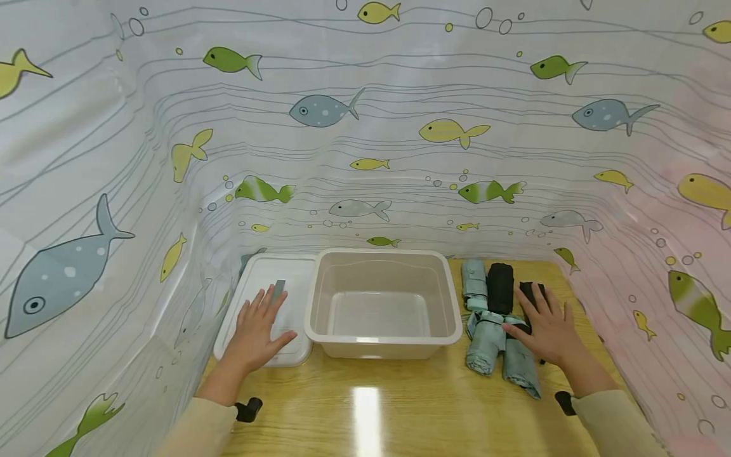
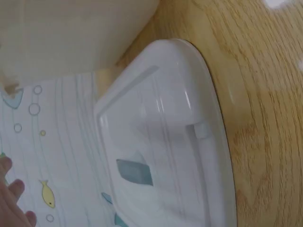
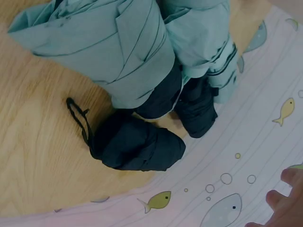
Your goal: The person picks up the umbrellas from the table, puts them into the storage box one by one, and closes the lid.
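My left hand (image 1: 255, 334) is spread over a white plastic lid (image 1: 257, 270) with a grey patch (image 2: 135, 171), its fingertips overlapping the patch in the head view. In the left wrist view its fingertips (image 2: 17, 189) show apart from the lid. On the other side, my right hand (image 1: 549, 327) stretches its fingers over rolled fabric bundles. Three are grey-green (image 1: 485, 343); the others are black (image 1: 500, 289). One black bundle, partly hidden by that hand, has a cord loop (image 3: 79, 118). Neither hand grips anything.
Between the hands stands an empty beige plastic tub (image 1: 382, 341), its left rim overlapping the lid. The wooden table (image 1: 320, 406) extends in front of it. A fish-patterned sheet (image 1: 400, 95) rises behind and along both sides.
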`<action>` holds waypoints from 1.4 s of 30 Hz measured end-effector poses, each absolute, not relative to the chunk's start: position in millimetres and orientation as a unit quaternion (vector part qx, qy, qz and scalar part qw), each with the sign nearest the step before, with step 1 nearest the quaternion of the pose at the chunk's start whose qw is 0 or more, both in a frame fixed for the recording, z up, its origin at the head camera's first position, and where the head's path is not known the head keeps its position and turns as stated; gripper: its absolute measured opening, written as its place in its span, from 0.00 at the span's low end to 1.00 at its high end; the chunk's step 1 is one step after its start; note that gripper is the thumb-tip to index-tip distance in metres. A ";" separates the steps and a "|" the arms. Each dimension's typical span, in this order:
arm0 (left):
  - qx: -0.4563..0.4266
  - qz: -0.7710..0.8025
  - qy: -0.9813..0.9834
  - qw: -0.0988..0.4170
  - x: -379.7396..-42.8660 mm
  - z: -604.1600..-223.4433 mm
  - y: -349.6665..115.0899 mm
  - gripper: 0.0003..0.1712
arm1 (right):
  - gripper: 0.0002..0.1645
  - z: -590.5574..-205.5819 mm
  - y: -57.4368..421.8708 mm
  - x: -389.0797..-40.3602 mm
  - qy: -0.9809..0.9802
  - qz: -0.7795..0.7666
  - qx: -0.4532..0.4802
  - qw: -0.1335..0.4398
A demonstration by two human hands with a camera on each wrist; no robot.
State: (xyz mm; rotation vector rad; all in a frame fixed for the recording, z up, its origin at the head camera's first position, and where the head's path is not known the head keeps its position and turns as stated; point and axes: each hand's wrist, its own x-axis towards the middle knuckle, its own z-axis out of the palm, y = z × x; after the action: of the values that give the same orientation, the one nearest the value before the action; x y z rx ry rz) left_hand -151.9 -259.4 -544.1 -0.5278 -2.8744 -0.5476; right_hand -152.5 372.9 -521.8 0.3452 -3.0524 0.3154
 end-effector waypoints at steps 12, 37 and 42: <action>-0.175 -0.262 -0.946 0.070 -152.8 -540.8 -237.0 0.47 | 0.55 -522.0 367.2 -148.8 -0.982 0.167 0.088 0.006; -0.132 -0.458 -0.879 -0.012 -148.7 -523.2 -204.5 0.46 | 0.45 -537.6 382.5 -141.8 -0.967 0.225 0.064 -0.098; -0.116 -0.497 -0.860 -0.022 -147.9 -523.8 -199.9 0.46 | 0.45 -542.9 387.9 -140.4 -0.956 0.262 0.061 -0.115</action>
State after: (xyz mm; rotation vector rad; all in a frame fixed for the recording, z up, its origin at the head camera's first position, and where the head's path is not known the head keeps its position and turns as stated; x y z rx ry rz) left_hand -147.9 -199.9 -523.8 -0.3697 -2.7395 -1.5836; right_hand -140.4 387.9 -542.9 0.2072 -3.2452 0.8899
